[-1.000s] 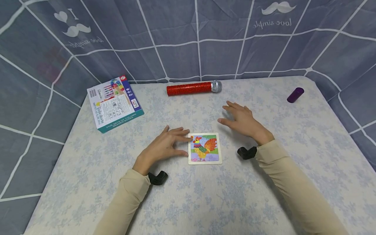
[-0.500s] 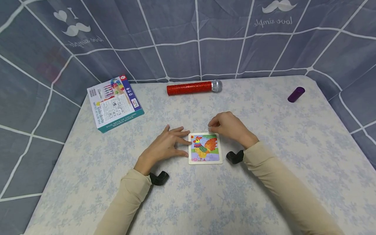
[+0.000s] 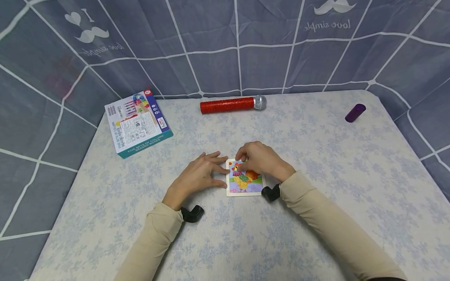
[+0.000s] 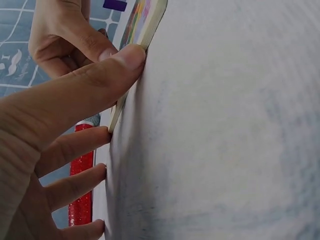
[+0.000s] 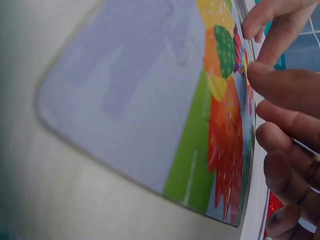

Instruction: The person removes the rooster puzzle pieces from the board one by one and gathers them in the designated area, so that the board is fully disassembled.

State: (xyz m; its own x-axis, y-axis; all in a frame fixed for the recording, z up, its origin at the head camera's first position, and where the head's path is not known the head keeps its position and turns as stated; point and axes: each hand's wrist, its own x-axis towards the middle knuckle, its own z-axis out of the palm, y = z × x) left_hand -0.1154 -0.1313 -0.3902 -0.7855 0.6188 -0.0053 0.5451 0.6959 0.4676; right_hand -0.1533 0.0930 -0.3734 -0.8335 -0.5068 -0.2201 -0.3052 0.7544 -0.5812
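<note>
A small square jigsaw puzzle of a colourful rooster, in a pale frame, lies flat on the table. My left hand is at its left side, fingers spread; in the left wrist view the thumb touches the puzzle's edge. My right hand is over the puzzle's upper part with bent fingers, covering some of the picture. Its thumb lies over the rooster's head in the right wrist view, with the other fingertips by the top edge. Whether anything is pinched between them cannot be made out.
A boxed toy set lies at the back left. Along the back rests a red glittery microphone with a silver head. A purple cylinder is at the far right. Grey-blue checked curtain hangs behind the patterned tablecloth.
My right hand came in from the right of the puzzle with bending fingers, then moved left along its top edge onto the picture. My left hand stayed by the left edge.
</note>
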